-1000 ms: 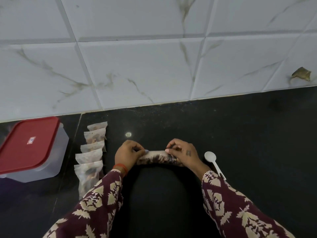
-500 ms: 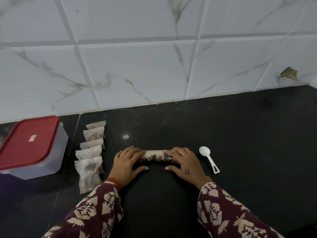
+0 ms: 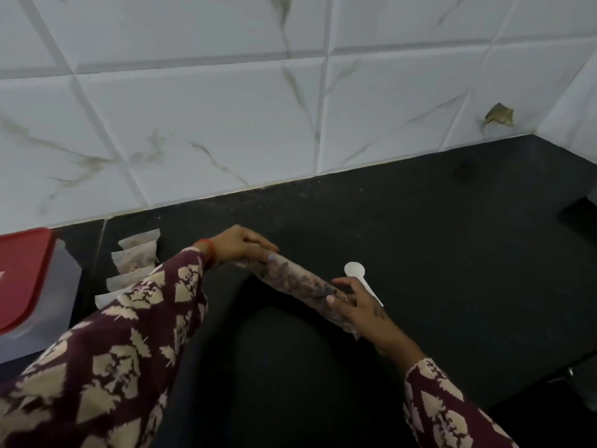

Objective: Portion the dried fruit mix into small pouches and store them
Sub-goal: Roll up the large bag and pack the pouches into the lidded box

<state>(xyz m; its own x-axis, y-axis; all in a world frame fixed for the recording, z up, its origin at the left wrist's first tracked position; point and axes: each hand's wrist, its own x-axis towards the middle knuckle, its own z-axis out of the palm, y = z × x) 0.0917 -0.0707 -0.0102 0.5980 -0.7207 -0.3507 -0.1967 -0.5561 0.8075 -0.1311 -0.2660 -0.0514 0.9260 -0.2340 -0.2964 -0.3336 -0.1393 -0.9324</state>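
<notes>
Sleeves (image 3: 106,360) of maroon cloth printed with cream leaves fill the near edge of the frame as I work at a black countertop (image 3: 436,240), its stone surface matte and finely speckled. Between my 2 hands lies the rolled bag of dried fruit mix (image 3: 297,282), a long clear-plastic cylinder with dark, lumpy pieces showing through the film, lying slantwise from upper left to lower right. My right hand (image 3: 358,310) clasps the nearer end, fingers curled over the roll; my left hand (image 3: 240,244) lies flat and extended over the farther end, a red thread band at the wrist. Just beyond my right hand a small white plastic spoon (image 3: 354,270) rests on the stone, its round bowl pointing away from me and its handle partly hidden by my fingers. To the left, filled pouches (image 3: 137,253) of translucent plastic lie in an overlapping row, my left sleeve covering the nearest ones. At the left edge stands a frosted box with a glossy red lid (image 3: 22,279). White marble-veined tiles (image 3: 226,124) back the counter.
</notes>
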